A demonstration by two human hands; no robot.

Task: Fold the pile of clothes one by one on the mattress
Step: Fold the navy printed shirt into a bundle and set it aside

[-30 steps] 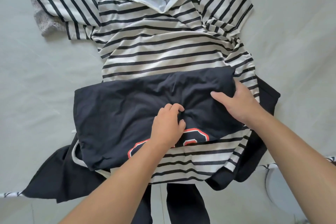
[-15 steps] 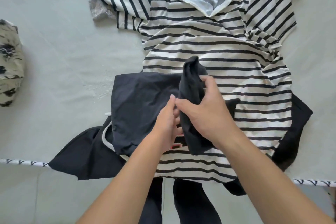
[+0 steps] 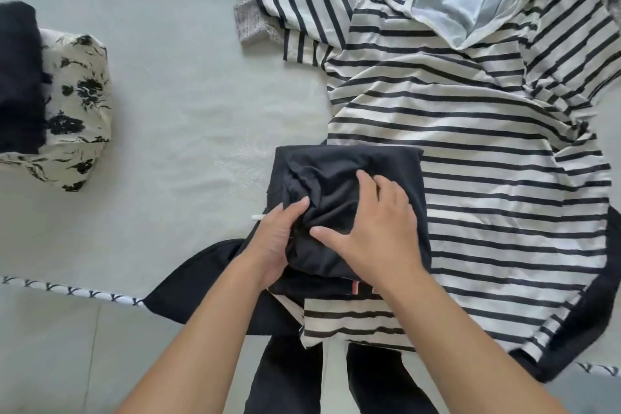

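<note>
Landmark: the black-and-white striped dress (image 3: pixel 470 151), spread flat on the pale mattress (image 3: pixel 188 104). Well to its left sits a folded stack: a black garment (image 3: pixel 18 77) on a cream floral-print garment (image 3: pixel 79 101). On the dress's lower left part lies the folded dark navy T-shirt (image 3: pixel 349 171). The left hand (image 3: pixel 274 242) grips the T-shirt's left edge, thumb on top and fingers curled under it. The right hand (image 3: pixel 376 232) presses flat on top of the T-shirt, fingers spread wide. Black clothing (image 3: pixel 201 282) shows from under the dress's lower hem.
</note>
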